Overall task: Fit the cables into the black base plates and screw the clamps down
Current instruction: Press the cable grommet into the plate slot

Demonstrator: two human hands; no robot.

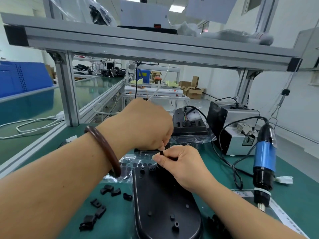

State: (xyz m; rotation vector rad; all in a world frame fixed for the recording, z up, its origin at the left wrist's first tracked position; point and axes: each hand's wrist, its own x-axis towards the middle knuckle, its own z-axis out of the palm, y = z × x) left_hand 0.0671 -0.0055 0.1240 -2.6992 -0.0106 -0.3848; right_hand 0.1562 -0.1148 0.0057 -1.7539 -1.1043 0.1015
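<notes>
A long black base plate (158,202) lies on the green mat in front of me, studs facing up. At its far end my left hand (146,125) and my right hand (179,163) meet. Both pinch a black cable (162,152) between fingertips just above the plate's far end. Most of the cable is hidden under the hands. Several loose black clamps (96,202) lie on the mat to the left of the plate. Behind the hands stands a stack of base plates (189,123) with a cable fitted in the top one.
A blue electric screwdriver (264,161) hangs at the right, its black cord looping over the mat. Behind it stands a grey screw feeder (236,133). A plastic bag of small black parts (131,164) lies under my left wrist. An aluminium shelf frame (69,90) spans overhead.
</notes>
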